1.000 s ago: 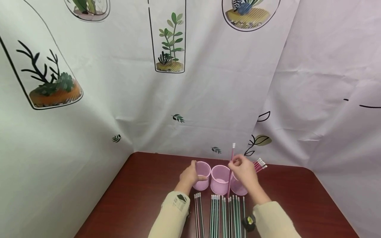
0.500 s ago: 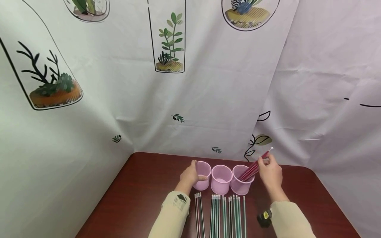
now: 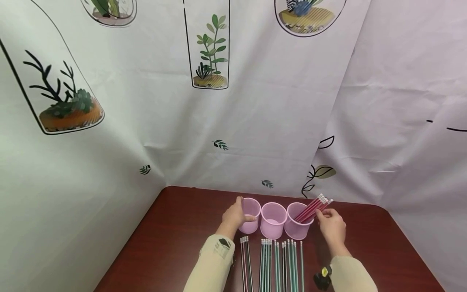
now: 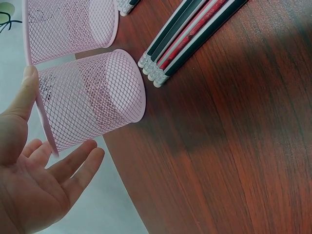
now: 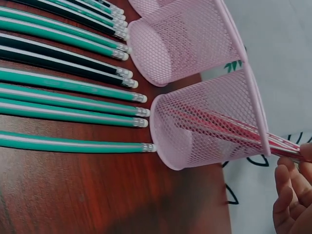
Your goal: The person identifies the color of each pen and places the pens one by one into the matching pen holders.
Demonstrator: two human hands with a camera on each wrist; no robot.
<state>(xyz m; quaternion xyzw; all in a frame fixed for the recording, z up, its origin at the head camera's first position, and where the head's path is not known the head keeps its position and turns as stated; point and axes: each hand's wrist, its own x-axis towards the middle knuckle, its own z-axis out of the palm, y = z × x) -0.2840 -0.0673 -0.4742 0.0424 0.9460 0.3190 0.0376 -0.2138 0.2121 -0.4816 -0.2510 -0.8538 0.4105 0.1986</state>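
With my left hand (image 3: 232, 215) I am holding the pink mesh left cup (image 4: 92, 100), which is standing just to the left of the middle cup (image 3: 271, 231); my thumb and fingers are spanning it at the rim. With my right hand (image 3: 333, 228), out to the right of the middle cup, I am pinching the red pencils (image 3: 309, 210) just outside the rim of the right cup (image 3: 296, 232). That cup is standing just to the right of the middle cup, and the red pencils are resting inside it, leaning away from the middle cup with their eraser ends sticking out. On my side of the middle cup, green pencils (image 5: 73, 115) and black pencils (image 5: 73, 69) are lying in a row, eraser ends pointing away from me. Nearer me and to the left of the middle cup, a small bundle (image 4: 192, 38) of dark pencils with one red among them is lying the same way. Beneath the middle cup a reddish-brown table (image 3: 182, 231) is stretching out, and behind it a white cloth (image 3: 255, 121) printed with plants is hanging
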